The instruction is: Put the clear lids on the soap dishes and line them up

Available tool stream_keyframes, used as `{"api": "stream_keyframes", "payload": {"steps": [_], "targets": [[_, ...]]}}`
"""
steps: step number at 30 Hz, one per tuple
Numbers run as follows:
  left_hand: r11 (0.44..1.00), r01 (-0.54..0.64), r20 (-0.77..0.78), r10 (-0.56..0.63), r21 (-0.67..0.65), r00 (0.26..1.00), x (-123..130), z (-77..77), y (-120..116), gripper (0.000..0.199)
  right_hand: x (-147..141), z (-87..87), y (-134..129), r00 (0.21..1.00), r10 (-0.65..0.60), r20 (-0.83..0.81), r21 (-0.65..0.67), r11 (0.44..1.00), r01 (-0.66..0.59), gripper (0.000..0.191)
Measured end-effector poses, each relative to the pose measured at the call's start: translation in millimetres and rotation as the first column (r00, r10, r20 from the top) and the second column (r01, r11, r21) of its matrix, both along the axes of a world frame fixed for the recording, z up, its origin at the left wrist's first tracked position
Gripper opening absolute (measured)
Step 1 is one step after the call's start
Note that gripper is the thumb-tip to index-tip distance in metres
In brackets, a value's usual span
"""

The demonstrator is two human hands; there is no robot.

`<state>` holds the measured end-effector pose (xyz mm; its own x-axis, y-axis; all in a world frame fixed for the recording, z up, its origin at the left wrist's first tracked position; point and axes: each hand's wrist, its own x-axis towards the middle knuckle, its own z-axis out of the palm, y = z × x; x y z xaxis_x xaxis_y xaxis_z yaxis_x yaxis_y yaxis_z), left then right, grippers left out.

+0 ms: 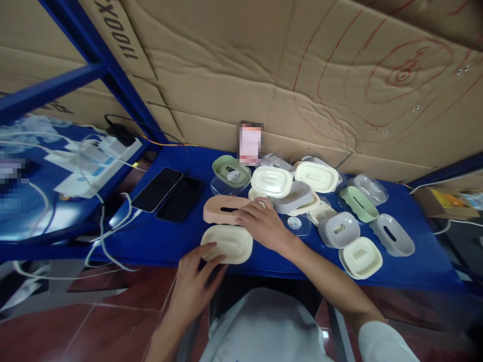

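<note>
My left hand (198, 276) rests its spread fingers on the near left side of a cream oval dish (230, 241) with a raised middle. This dish lies at the table's front edge. Just behind it is a peach-coloured oval box (217, 211) with a dark slot in its top. The bent fingers of my right hand (262, 221) close over the right end of that box; the thumb is partly hidden. To the right of my right hand, a clear lid with a round sticker (296, 223) lies flat.
Cream lids (271, 181), green boxes (231, 172) and grey boxes (392, 235) crowd the blue table. One phone (250, 143) leans on the cardboard wall (226, 75); two dark phones (160, 190) lie at left. White cables (101, 236) loop beside a power strip (101, 166).
</note>
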<state>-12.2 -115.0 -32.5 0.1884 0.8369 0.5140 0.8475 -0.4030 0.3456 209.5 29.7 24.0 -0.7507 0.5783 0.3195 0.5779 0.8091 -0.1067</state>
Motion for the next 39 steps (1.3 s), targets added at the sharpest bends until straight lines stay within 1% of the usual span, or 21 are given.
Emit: {"api": "stream_keyframes", "payload": {"steps": [3, 5, 7, 10, 13, 15, 16, 18, 19, 21, 22, 24, 25, 27, 28, 29, 30, 31, 34, 37, 39], "targets": [[0.993, -0.094, 0.065, 0.089, 0.078, 0.994, -0.4, -4.3, 6.6, 0.043, 13.2, 9.5, -26.6, 0.997, 0.031, -0.065, -0.01, 0.999, -0.032, 0.021], [0.993, -0.083, 0.086, 0.076, 0.088, 0.993, -4.0, -6.6, 14.0, 0.055, 15.6, 6.4, -46.3, 0.996, 0.083, -0.038, -0.045, 0.995, -0.085, 0.022], [0.999, 0.021, 0.05, -0.023, 0.051, 0.998, -8.8, -7.4, 20.8, 0.056, 15.2, -3.4, -61.1, 0.992, 0.127, -0.007, -0.09, 0.988, -0.127, 0.023], [0.989, 0.149, -0.003, -0.149, 0.013, 0.989, -14.5, -5.0, 24.0, 0.05, 18.8, -19.4, -71.4, 0.989, 0.151, -0.01, -0.141, 0.979, -0.15, 0.032], [0.981, 0.19, -0.003, -0.19, -0.032, 0.982, -15.9, 4.4, 24.3, 0.049, 31.0, -24.1, -75.3, 0.994, 0.104, -0.032, -0.194, 0.975, -0.108, 0.041], [0.984, 0.171, 0.024, -0.17, -0.048, 0.985, -13.3, 14.8, 33.4, 0.048, 40.6, -21.6, -79.7, 0.998, 0.061, -0.031, -0.23, 0.971, -0.066, 0.044], [0.99, 0.137, 0.04, -0.135, -0.038, 0.99, -10.5, 20.4, 43.0, 0.046, 44.8, -19.9, -83.0, 0.999, 0.043, -0.027, -0.243, 0.969, -0.048, 0.045], [1.0, 0.019, 0.069, -0.018, -0.002, 0.997, -1.9, 30.5, 71.9, 0.044, 52.0, -17.7, -91.0, 1.0, 0.016, -0.022, -0.254, 0.967, -0.021, 0.044], [0.999, -0.043, 0.056, 0.042, 0.013, 0.998, 3.5, 34.2, 89.8, 0.049, 55.0, -17.7, -95.4, 1.0, 0.001, -0.026, -0.252, 0.968, -0.008, 0.044], [0.984, -0.172, -0.037, 0.17, -0.053, 0.985, 13.8, 38.2, 126.0, 0.074, 60.7, -19.6, -103.4, 0.999, -0.029, -0.044, -0.238, 0.971, 0.018, 0.042], [0.973, -0.206, -0.08, 0.198, -0.104, 0.977, 17.4, 38.8, 141.0, 0.08, 63.8, -21.2, -106.7, 0.998, -0.043, -0.05, -0.232, 0.972, 0.031, 0.042], [0.958, -0.218, -0.106, 0.201, -0.184, 0.974, 18.7, 39.5, 158.6, 0.079, 70.6, -25.5, -112.1, 0.996, -0.077, -0.048, -0.218, 0.974, 0.065, 0.044], [0.959, -0.206, -0.083, 0.194, -0.195, 0.978, 16.2, 40.3, 159.5, 0.075, 74.5, -28.0, -114.3, 0.994, -0.1, -0.049, -0.209, 0.974, 0.088, 0.044], [0.973, -0.147, 0.009, 0.151, -0.178, 0.988, 7.0, 44.2, 146.3, 0.068, 82.8, -33.4, -118.1, 0.985, -0.154, -0.077, -0.184, 0.973, 0.138, 0.049], [0.983, -0.091, 0.06, 0.101, -0.162, 0.993, 2.1, 47.3, 134.0, 0.067, 86.8, -36.1, -119.5, 0.978, -0.18, -0.11, -0.166, 0.973, 0.16, 0.055], [0.982, 0.008, 0.094, 0.01, -0.188, 0.995, -1.9, 50.7, 119.9, 0.067, 90.6, -38.6, -120.3, 0.968, -0.202, -0.15, -0.148, 0.973, 0.18, 0.063], [0.965, 0.126, 0.114, -0.101, -0.23, 0.988, -4.1, 54.1, 105.5, 0.067, 93.9, -40.6, -120.4, 0.958, -0.217, -0.189, -0.13, 0.972, 0.195, 0.072], [0.93, 0.216, 0.116, -0.189, -0.297, 0.975, -4.2, 56.8, 92.3, 0.067, 96.4, -41.8, -119.5, 0.948, -0.227, -0.223, -0.113, 0.972, 0.206, 0.079], [0.853, 0.346, 0.1, -0.334, -0.391, 0.937, 7.2, 57.5, 68.3, 0.073, 99.4, -39.5, -110.3, 0.945, -0.21, -0.252, -0.082, 0.977, 0.196, 0.093], [0.809, 0.416, 0.095, -0.416, -0.416, 0.904, 23.3, 49.9, 65.5, 0.079, 96.5, -31.7, -97.3, 0.98, -0.14, -0.142, -0.118, 0.985, 0.124, 0.088], [0.805, 0.43, 0.076, -0.439, -0.409, 0.895, 30.3, 44.8, 66.7, 0.081, 93.6, -27.9, -92.0, 0.991, -0.102, -0.082, -0.16, 0.983, 0.088, 0.076]]}}
